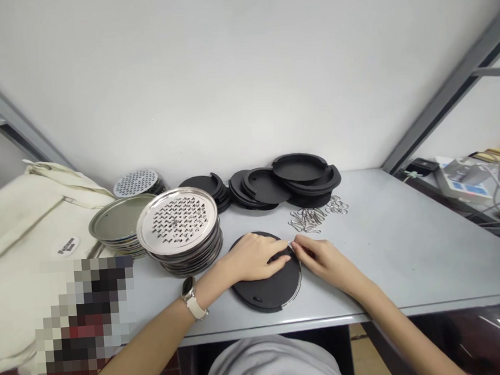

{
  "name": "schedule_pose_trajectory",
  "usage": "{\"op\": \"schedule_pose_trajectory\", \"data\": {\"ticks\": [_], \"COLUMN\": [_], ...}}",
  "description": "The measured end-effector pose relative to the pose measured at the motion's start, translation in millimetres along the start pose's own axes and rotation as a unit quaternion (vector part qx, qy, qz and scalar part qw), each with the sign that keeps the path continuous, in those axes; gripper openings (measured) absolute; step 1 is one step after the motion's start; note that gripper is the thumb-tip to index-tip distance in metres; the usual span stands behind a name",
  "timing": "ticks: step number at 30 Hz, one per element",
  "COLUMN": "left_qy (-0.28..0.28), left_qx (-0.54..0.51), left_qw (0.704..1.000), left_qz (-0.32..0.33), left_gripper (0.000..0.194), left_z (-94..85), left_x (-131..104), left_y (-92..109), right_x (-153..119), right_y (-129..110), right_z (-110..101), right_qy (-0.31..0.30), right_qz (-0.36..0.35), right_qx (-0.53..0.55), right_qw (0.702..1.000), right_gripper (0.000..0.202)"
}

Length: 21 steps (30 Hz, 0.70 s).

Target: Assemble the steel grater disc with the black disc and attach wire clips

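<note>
A round black disc (266, 295) with a silvery rim along its right side lies flat on the table in front of me. My left hand (259, 256) rests across its top, fingers stretched out toward the upper right edge and thumb apart. At that edge my right hand (317, 257) pinches a small metal wire hook (290, 244), mostly covered by the fingertips. Just beyond is a loose pile of similar wire hooks (307, 220). Left of the disc stands a tall stack of round metal grater plates (177, 222).
Behind the graters is a stack of plain round metal plates (121, 216). Black round covers (269, 186) are piled along the wall. A cream cloth bag (30, 226) lies at left. Cables and a box (463, 178) are at far right. The table's front edge (328, 321) runs close by.
</note>
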<state>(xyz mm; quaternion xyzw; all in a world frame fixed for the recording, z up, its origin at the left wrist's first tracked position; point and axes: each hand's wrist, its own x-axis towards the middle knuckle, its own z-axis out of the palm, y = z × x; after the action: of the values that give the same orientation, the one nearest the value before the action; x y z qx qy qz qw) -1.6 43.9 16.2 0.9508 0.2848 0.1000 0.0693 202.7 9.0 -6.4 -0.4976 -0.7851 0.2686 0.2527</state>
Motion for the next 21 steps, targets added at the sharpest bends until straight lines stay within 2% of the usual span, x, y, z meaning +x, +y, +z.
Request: {"op": "schedule_pose_trajectory", "data": {"ticks": [9,21], "left_qy": [-0.002,0.005], "left_qx": [-0.014,0.005], "left_qw": [1.000,1.000], "left_qz": [-0.006,-0.005], "left_gripper": [0.024,0.024], "left_z": [0.4,1.4], "left_x": [-0.3,-0.1], "left_y": [-0.3,0.1], "right_x": [4.1,4.6], "right_y": [-1.2,-2.7], "right_z": [0.6,-0.8], "right_qy": [-0.011,-0.033], "right_qz": [0.001,0.008], "right_qx": [-0.038,-0.033], "right_qw": [0.999,0.999], "right_gripper": [0.032,0.034]}}
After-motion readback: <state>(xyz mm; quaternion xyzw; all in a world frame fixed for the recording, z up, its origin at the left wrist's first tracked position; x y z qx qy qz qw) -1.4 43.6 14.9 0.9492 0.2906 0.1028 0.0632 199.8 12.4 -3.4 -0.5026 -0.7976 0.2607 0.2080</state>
